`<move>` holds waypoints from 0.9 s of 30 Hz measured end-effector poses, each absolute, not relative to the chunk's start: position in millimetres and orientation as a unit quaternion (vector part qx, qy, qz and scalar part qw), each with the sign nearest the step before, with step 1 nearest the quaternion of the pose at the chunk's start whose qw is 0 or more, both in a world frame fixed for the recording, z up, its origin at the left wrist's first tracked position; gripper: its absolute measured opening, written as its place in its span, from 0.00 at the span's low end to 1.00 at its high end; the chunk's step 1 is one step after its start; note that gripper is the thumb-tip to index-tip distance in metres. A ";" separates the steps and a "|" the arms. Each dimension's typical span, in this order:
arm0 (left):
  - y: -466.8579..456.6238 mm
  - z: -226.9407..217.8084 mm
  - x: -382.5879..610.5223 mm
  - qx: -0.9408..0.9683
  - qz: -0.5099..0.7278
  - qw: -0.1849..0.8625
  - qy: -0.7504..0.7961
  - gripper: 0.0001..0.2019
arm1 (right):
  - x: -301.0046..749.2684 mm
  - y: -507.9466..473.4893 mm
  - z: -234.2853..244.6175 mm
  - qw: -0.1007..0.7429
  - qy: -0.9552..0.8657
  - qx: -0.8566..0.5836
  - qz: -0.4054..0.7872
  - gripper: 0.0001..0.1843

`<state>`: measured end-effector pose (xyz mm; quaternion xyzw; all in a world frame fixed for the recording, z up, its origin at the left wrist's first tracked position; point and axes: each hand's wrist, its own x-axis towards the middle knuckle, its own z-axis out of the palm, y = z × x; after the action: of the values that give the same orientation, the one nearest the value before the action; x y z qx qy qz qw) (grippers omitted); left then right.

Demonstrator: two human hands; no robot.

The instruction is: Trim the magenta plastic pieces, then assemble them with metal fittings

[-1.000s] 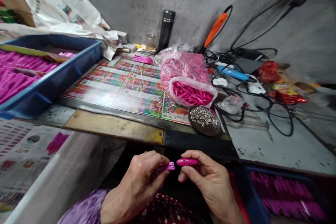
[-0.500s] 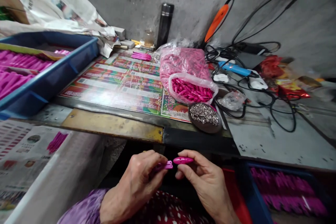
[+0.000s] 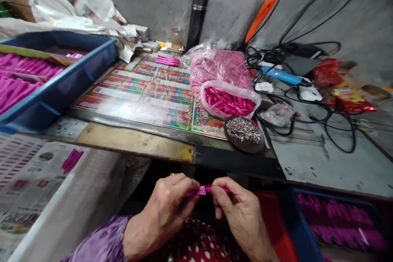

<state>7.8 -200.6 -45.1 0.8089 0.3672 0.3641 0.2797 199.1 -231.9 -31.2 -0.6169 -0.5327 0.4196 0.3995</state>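
Low in front of the table edge, my left hand [image 3: 166, 198] is closed around a light purple plastic piece [image 3: 201, 190] with a forked end showing small holes. My right hand [image 3: 238, 204] pinches a darker pink, pointed plastic piece [image 3: 210, 188] between thumb and fingers. The two pieces meet end to end, the pink tip at the fork. Most of the purple piece is hidden inside my left fingers. On the table beyond stand a round dark dish of small metal pins [image 3: 244, 130] and an opened plastic bag of pink pieces [image 3: 230, 100].
Blue trays of purple pieces stand at the left [image 3: 101, 55] and lower right [image 3: 302, 217]. A black flask [image 3: 197, 22], tangled black cables [image 3: 334, 120] and a blue tool [image 3: 281, 75] lie toward the back. A paper-lined basket [image 3: 61, 221] is at lower left.
My right hand has brought the pink piece against the purple piece's forked end and turned it; a gap lay between them before. The whole view has shifted slightly.
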 end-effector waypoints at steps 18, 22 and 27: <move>-201.6 -46.5 8.5 0.838 0.343 0.250 0.342 0.07 | 200.7 -225.7 -30.6 0.341 -0.539 -0.581 0.506 0.22; -202.0 -49.2 5.9 0.823 0.338 0.291 0.351 0.05 | 209.4 -229.2 -33.0 0.358 -0.570 -0.556 0.487 0.11; -203.8 -53.1 5.8 0.822 0.343 0.298 0.344 0.05 | 212.2 -233.5 -33.7 0.372 -0.609 -0.518 0.472 0.07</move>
<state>5.8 -203.8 -53.1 0.8220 0.3439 0.3425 0.2978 212.2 -233.5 -33.7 -0.5183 -0.6085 0.4716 0.3723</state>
